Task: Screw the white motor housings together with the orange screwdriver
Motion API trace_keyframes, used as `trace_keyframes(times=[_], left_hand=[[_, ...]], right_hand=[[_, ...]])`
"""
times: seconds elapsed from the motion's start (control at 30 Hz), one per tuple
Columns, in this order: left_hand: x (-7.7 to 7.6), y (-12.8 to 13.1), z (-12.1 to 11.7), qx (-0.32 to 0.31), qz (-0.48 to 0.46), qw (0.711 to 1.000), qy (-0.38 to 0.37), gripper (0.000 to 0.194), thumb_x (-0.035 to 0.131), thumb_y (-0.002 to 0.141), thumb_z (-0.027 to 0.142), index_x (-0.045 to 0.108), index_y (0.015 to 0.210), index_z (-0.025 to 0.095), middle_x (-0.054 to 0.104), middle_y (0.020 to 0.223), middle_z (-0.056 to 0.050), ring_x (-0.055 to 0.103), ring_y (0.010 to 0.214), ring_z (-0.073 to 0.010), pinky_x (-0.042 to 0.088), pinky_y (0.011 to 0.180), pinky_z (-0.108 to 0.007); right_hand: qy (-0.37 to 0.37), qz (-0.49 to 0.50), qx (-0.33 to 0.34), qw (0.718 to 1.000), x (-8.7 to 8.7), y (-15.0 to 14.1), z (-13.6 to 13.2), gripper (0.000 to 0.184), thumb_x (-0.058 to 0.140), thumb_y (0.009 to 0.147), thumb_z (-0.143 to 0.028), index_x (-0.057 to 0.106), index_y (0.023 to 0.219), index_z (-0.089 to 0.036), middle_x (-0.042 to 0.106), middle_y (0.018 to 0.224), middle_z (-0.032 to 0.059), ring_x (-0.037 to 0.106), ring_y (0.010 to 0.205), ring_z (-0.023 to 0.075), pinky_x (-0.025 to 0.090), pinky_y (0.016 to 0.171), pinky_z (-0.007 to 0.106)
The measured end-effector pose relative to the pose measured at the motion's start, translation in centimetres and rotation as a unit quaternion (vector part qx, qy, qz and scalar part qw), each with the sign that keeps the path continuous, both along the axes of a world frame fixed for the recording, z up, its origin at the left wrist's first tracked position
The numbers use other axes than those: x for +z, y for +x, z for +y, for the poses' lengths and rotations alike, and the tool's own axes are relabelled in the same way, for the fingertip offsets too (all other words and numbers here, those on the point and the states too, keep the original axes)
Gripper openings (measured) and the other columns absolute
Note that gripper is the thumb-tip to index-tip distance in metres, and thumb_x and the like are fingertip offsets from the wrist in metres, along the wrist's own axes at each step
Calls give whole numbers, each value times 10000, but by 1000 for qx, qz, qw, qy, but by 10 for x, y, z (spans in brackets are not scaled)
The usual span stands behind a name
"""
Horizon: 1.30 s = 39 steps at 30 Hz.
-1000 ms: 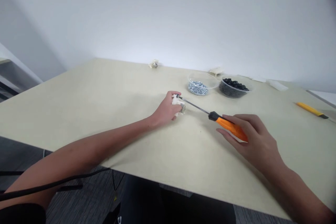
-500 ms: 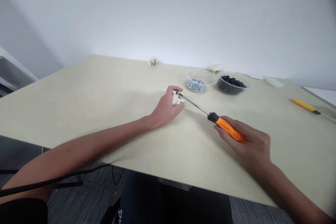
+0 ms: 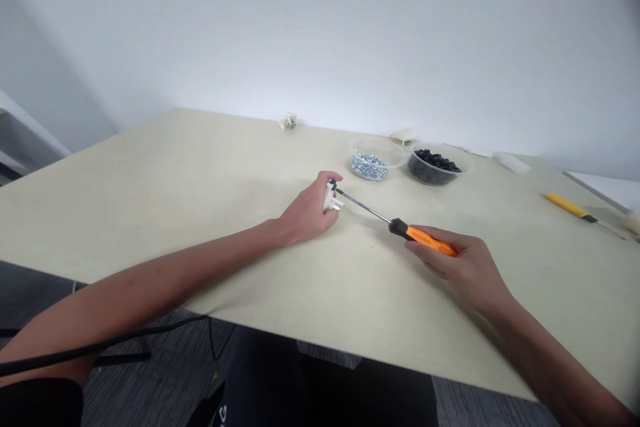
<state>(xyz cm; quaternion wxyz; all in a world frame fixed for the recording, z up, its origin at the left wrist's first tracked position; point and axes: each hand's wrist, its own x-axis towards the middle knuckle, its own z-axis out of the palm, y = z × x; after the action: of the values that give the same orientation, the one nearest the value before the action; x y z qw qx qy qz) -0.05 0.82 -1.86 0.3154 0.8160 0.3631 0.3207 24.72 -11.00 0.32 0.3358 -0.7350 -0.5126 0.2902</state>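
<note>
Right hand (image 3: 473, 270) has shifted left and rolled on the orange-handled screwdriver (image 3: 430, 239) since the earlier frame; knuckles sit lower over the grip. White plastic part (image 3: 328, 200) is tipped a bit differently. Bowls and loose items slide slightly left too, likely camera drift. Meaning: grip adjusted, tip end still at the part.

Right fingers clasp the handle. Left hand (image 3: 305, 213) pinches the white part, mid-frame above the tabletop (image 3: 240, 173); index finger beside a small black piece (image 3: 333, 184) at its top. Driver tip is at or just beside that piece; contact and seating can't be told.

Behind, upper right of center: clear bowl (image 3: 395, 166) of silvery bits, clear bowl (image 3: 433, 180) of black pieces just beside. Yellow-handled tool (image 3: 570, 205) lies far right.
</note>
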Motion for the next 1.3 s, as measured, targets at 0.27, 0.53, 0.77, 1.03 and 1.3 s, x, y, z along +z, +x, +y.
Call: trace_keyframes(times=[0.27, 0.53, 0.77, 1.03, 1.3], left_hand=[[-1, -1, -1, -6, -9, 1000, 17, 586, 509, 757, 132, 341, 1314, 202, 556, 1004, -62, 518, 779, -169, 416, 715, -329], [0, -1, 0, -8, -1, 999, 38, 590, 498, 755, 116, 338, 1317, 197, 553, 1020, -71, 528, 793, -174, 424, 729, -338], [-1, -1, 1, -10, 0, 999, 46, 590, 503, 744, 112, 349, 1309, 187, 554, 1020, -77, 521, 784, -178, 414, 722, -342], [3, -3, 1, -29, -15, 994, 108, 585, 509, 726, 99, 369, 1289, 177, 538, 1025, -68, 449, 689, -134, 385, 674, -319], [15, -2, 8, -35, -96, 994, -49, 338, 514, 806, 187, 420, 1128, 223, 535, 986, -26, 496, 743, -123, 403, 632, -257]], right_hand=[[-41, 108, 5, 993, 2, -4, 1, 492, 770, 698, -476, 738, 1084, -173, 391, 571, -32, 327, 550, 92, 229, 526, 263], [-53, 234, 20, 971, -17, 9, 8, 383, 808, 683, -393, 723, 979, -164, 358, 588, -45, 253, 521, 53, 159, 510, 251], [-72, 292, 58, 952, -15, 10, 11, 359, 812, 694, -431, 683, 868, -144, 365, 584, -47, 227, 474, 14, 106, 461, 224], [-124, 364, 74, 920, -15, 15, 13, 380, 792, 709, -463, 649, 864, -147, 343, 595, -58, 171, 461, 4, 47, 419, 202], [-22, 252, 100, 962, -3, 16, 21, 298, 732, 788, -418, 661, 920, -160, 311, 570, -56, 221, 489, 33, 131, 466, 230]])
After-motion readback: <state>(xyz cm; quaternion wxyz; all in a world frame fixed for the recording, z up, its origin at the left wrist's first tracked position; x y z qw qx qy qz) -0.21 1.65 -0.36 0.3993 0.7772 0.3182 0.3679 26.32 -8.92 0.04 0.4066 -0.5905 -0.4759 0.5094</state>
